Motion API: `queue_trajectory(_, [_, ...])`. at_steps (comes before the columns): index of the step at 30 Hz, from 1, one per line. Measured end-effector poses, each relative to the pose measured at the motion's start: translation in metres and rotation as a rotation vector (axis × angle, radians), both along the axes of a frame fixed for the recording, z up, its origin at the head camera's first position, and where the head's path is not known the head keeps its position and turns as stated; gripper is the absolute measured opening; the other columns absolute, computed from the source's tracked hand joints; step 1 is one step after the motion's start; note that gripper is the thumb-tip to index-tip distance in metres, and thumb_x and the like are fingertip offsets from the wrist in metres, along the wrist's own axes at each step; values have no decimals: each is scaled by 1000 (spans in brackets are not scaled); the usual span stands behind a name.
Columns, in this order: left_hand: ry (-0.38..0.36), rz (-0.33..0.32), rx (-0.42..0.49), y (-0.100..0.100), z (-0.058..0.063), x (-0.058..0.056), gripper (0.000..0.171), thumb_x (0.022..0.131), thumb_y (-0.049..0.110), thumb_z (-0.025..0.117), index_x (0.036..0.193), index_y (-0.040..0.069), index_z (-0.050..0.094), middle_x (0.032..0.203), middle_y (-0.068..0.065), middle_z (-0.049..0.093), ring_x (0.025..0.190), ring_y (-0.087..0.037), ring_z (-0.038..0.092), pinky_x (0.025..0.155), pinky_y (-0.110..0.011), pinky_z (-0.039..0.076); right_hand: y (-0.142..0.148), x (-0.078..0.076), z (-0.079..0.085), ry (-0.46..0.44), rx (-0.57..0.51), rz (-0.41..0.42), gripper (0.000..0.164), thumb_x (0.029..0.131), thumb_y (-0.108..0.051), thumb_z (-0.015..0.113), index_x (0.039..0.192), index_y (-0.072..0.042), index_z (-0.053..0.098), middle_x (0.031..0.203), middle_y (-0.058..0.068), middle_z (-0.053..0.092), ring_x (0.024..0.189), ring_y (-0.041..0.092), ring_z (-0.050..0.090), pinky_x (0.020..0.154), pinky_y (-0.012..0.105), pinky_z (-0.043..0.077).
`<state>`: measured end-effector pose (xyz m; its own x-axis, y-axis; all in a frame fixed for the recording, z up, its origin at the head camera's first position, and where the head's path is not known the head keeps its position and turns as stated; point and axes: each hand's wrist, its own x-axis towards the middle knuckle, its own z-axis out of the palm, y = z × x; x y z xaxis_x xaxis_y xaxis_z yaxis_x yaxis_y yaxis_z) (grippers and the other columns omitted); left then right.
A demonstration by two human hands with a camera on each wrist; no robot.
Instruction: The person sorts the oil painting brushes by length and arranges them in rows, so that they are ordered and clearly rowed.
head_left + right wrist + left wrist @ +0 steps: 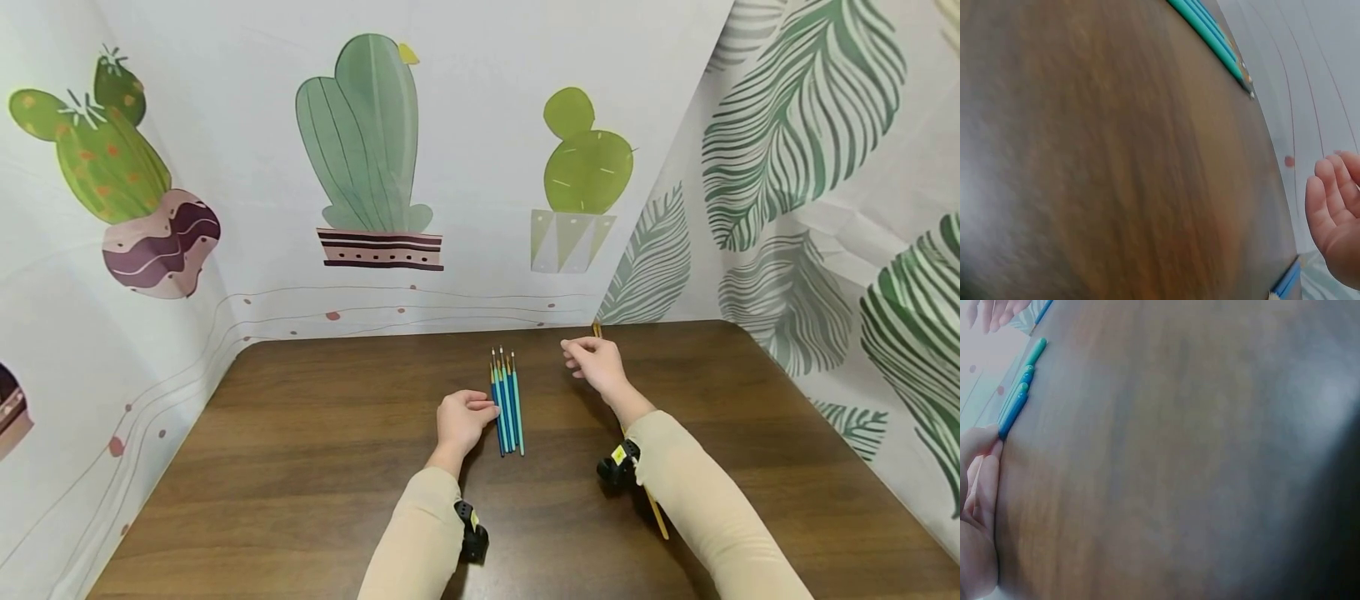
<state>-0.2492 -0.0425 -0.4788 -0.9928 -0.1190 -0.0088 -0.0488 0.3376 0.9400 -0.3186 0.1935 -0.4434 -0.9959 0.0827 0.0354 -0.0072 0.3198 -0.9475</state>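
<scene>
Several slim paintbrushes (506, 412) with blue and turquoise handles lie side by side on the table, bristles pointing to the far edge. Beside their left side, my left hand (460, 422) touches the outermost handle with thumb and fingertips. In the left wrist view, the thumb (982, 439) meets the end of a blue handle (1013, 415). Held over the table to the right of the brushes, my right hand (596, 364) has loosely bent fingers and nothing in them. The right wrist view shows its relaxed fingers (1329, 194) and the bristle ends of the turquoise brush (1210, 44).
Under the right forearm lies a long thin stick with a yellowish end (657, 515), mostly hidden. Blue handles (1288, 278) show near the right hand. The brown wooden table (322, 417) meets a cloth backdrop (480, 167) printed with cacti and leaves.
</scene>
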Motion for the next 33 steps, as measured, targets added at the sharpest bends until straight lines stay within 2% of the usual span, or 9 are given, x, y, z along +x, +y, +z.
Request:
queue_trajectory(10, [-8,5,-6,-1,0,0,28,77,13,77,101,1,68,89,-10,74,84,-20,72,77,-33,56,-21,16,4,-67,-46,112,45,94,-31,56,118,7,59,113,28,63,78,12,68,67,29,57])
queue_trajectory(19, [-11,2,-4,1,-4,-1,29,77,13,77,102,1,68,90,-11,74,85,-20,71,74,-31,56,-33,26,-2,-180,-137,144,46,95,-31,55,122,6,54,116,27,62,82,15,69,69,28,57])
queue_trajectory(26, [-24,9,7,2,-4,-2,29,78,13,77,102,1,68,90,-10,74,84,-19,71,74,-31,57,-45,34,-7,-266,-195,182,49,95,-29,54,128,7,49,119,27,61,98,28,68,77,34,57])
queue_trajectory(33, [-18,12,5,2,-4,-3,28,78,13,77,101,1,68,90,-11,74,84,-19,72,73,-31,57,-56,39,-10,-336,-269,184,46,95,-22,53,129,8,46,121,28,60,93,24,69,79,35,57])
